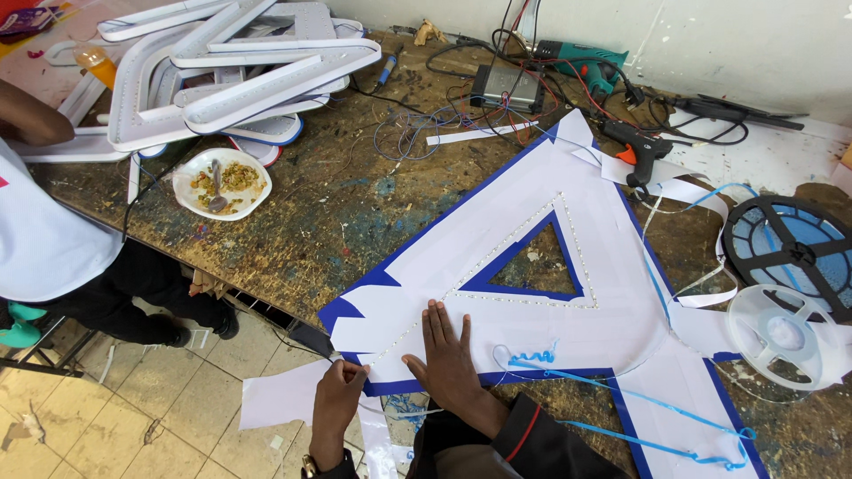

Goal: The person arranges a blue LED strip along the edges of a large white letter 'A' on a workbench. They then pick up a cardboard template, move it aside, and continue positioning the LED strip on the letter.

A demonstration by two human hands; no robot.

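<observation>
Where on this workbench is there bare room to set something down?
Bare wood lies between the plate of food and the big letter-shaped sign. Crowded: the stacked white letters at the far left, the cables and glue gun along the wall, and the reels on the right.

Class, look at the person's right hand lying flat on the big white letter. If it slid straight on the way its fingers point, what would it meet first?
The right hand points up the white letter. It would probably first meet the dotted light strip just beyond its fingertips, bordering the triangular cut-out.
</observation>
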